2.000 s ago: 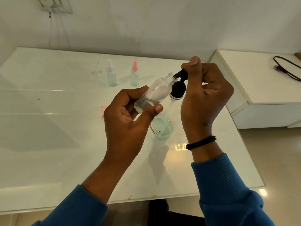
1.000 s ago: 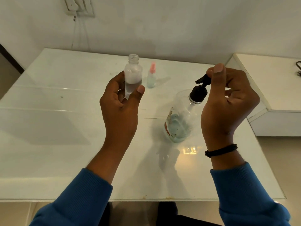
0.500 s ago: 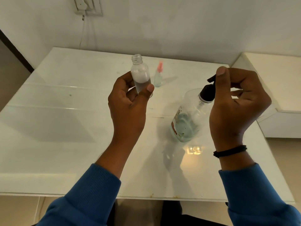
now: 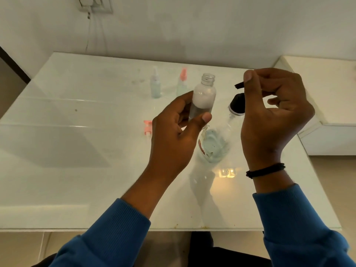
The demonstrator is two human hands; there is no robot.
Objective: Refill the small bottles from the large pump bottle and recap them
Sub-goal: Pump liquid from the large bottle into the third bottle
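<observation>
Two hands: both gripping.
Left hand (image 4: 173,135): fingers wrapped round uncapped small bottle (image 4: 203,97), upright, above table (image 4: 77,151).
Right hand (image 4: 273,116): pinches pump head (image 4: 238,86) of large pump bottle (image 4: 217,141), at 3 o'clock of small bottle.

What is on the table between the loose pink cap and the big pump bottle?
In the head view, the left hand hangs there above the table, holding the uncapped small bottle upright between the pink cap and the pump bottle.
</observation>
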